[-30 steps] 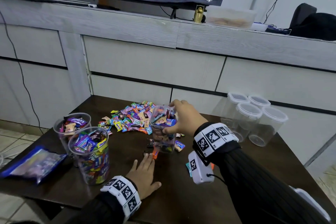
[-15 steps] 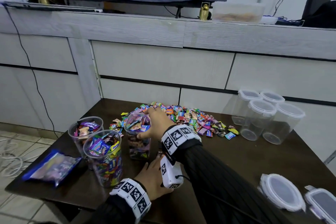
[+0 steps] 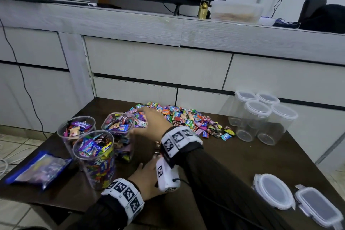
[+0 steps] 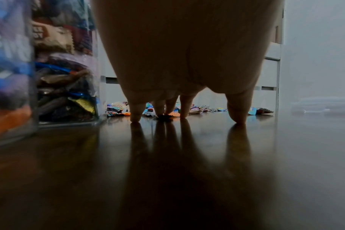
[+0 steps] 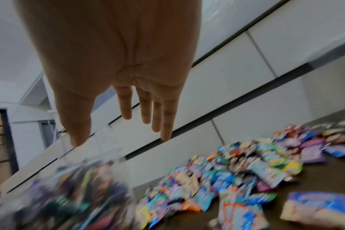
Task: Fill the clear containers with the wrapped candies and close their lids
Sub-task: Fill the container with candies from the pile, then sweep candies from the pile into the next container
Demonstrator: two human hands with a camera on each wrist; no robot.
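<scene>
Container (image 3: 119, 132) just left of right hand (image 3: 151, 125), fingers released | left hand (image 3: 147, 181) flat, fingertips on table (image 3: 233, 158)

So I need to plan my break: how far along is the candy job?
Partway. Three open containers hold candies, none lidded. The right hand hangs open beside the square one; the left hand rests on the table. Left: the candy pile, four empty lidded containers, two loose lids.
</scene>
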